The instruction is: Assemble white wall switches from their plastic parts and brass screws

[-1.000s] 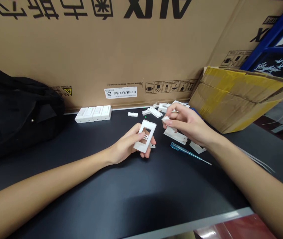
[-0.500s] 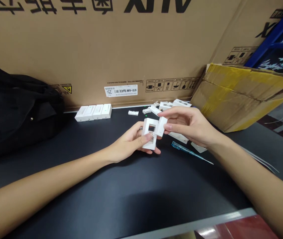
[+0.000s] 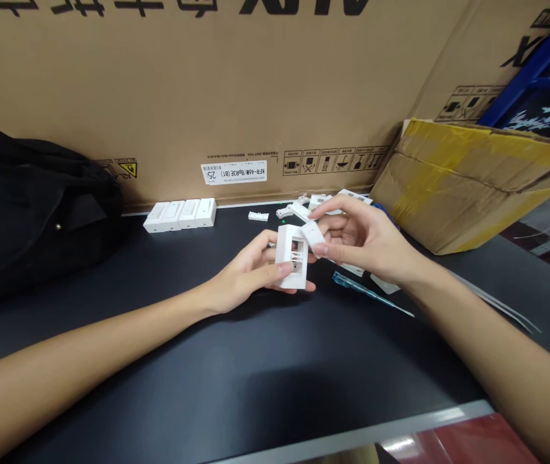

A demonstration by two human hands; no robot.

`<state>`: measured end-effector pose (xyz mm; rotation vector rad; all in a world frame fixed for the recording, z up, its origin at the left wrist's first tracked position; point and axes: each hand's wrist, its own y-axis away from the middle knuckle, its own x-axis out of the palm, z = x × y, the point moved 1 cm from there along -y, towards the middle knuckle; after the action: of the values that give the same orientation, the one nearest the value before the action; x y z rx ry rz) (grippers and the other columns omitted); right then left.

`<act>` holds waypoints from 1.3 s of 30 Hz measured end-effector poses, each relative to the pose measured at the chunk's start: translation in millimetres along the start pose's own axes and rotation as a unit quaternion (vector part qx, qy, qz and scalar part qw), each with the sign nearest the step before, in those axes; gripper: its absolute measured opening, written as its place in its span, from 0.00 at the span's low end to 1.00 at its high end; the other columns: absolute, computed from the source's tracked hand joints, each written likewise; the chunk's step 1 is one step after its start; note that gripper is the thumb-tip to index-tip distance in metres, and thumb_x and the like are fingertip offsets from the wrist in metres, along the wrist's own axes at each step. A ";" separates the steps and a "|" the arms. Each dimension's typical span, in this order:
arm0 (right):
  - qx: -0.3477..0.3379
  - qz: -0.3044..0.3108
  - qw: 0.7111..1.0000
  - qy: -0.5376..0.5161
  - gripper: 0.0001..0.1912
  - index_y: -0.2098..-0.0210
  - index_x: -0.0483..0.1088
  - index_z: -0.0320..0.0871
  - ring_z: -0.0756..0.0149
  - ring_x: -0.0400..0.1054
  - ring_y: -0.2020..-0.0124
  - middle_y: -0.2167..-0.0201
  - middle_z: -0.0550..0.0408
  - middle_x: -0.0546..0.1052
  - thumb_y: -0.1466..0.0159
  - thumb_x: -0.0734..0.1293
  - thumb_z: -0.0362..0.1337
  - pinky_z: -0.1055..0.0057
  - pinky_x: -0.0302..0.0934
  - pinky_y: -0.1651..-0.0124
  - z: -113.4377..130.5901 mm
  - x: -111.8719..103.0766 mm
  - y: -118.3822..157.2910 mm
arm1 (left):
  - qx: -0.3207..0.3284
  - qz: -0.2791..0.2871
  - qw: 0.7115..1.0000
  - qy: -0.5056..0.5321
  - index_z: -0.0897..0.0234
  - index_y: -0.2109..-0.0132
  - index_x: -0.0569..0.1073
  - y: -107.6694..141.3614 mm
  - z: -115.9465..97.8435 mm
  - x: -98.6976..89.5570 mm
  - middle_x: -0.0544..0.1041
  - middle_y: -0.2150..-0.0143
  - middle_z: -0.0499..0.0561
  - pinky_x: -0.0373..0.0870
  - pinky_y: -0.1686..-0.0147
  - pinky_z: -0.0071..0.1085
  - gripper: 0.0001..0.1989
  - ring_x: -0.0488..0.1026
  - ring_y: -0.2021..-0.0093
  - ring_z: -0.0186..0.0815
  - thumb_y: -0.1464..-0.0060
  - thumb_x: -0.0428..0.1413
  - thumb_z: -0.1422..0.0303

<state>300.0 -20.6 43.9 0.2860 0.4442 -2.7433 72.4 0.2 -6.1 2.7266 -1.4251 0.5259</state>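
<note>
My left hand (image 3: 255,267) is closed around a white wall switch housing (image 3: 296,277), thumb on its front and fingers behind. A rectangular opening in the housing shows small inner parts. Between thumb and forefinger, my right hand (image 3: 356,235) pinches a small white rocker cover (image 3: 313,237), tilted at the housing's upper right edge; whether the two touch is hard to tell. Behind the right hand lie loose white plastic parts (image 3: 300,210), partly hidden by the fingers. A blue translucent screwdriver (image 3: 359,287) rests on the table just below that hand.
Several assembled white switches (image 3: 180,214) stand in a row at the back left, beside a black bag (image 3: 37,212). A large cardboard box (image 3: 236,84) walls off the back of the dark table (image 3: 236,380). A taped carton (image 3: 463,187) stands at the right, near white strips (image 3: 497,303).
The rocker cover has turned in my right fingers and now leans more to the left. My left hand has turned the housing slightly, bringing its opening more upright.
</note>
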 end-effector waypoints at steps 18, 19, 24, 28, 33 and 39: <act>-0.032 -0.001 0.999 -0.017 0.07 0.59 0.81 0.48 0.69 0.78 0.69 0.67 0.57 0.83 0.37 0.76 0.34 0.72 0.76 0.64 6.4 3.5 -0.4 | 0.040 -0.047 0.996 -0.056 0.64 0.46 0.68 -3.6 1.4 -1.4 0.77 0.58 0.51 0.71 0.68 0.26 0.18 0.81 0.63 0.35 0.35 0.59 0.57; -0.038 -0.005 0.999 -0.010 0.07 0.59 0.81 0.49 0.69 0.78 0.70 0.67 0.57 0.83 0.37 0.76 0.33 0.72 0.76 0.65 6.7 5.1 -0.3 | 0.041 -0.051 0.996 -0.063 0.64 0.46 0.69 -3.8 1.3 -1.3 0.77 0.59 0.50 0.70 0.68 0.26 0.18 0.80 0.64 0.34 0.35 0.59 0.56; -0.086 -0.044 0.995 0.027 0.08 0.59 0.82 0.50 0.67 0.79 0.68 0.65 0.57 0.83 0.37 0.75 0.32 0.70 0.76 0.64 10.7 13.2 1.3 | 0.038 -0.052 0.994 -0.093 0.64 0.47 0.71 -2.9 2.5 -1.9 0.76 0.58 0.50 0.65 0.71 0.25 0.17 0.76 0.67 0.29 0.32 0.56 0.55; -0.140 -0.058 0.984 0.091 0.09 0.56 0.81 0.48 0.67 0.77 0.68 0.64 0.56 0.81 0.36 0.74 0.32 0.68 0.73 0.64 11.6 17.2 2.6 | 0.041 -0.032 0.994 -0.100 0.63 0.46 0.70 -1.1 3.3 -2.8 0.77 0.55 0.52 0.66 0.70 0.25 0.17 0.75 0.67 0.29 0.31 0.54 0.56; -0.192 -0.047 0.964 0.176 0.07 0.56 0.79 0.45 0.66 0.72 0.67 0.62 0.53 0.81 0.34 0.72 0.32 0.65 0.68 0.64 8.0 20.2 2.3 | 0.033 -0.029 0.988 -0.145 0.63 0.47 0.69 1.5 -1.5 -1.8 0.73 0.63 0.47 0.66 0.68 0.25 0.18 0.73 0.66 0.29 0.33 0.58 0.55; -0.245 -0.041 0.935 0.252 0.08 0.56 0.77 0.45 0.65 0.69 0.63 0.60 0.51 0.77 0.34 0.70 0.30 0.65 0.67 0.61 12.1 24.2 2.4 | 0.036 -0.044 0.981 -0.187 0.65 0.52 0.67 2.3 -4.4 -1.0 0.72 0.65 0.46 0.67 0.67 0.26 0.15 0.71 0.68 0.28 0.34 0.58 0.57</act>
<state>276.9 -34.2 48.5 0.8505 1.2696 -2.4959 68.8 0.4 -2.6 3.0514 -1.3608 0.0603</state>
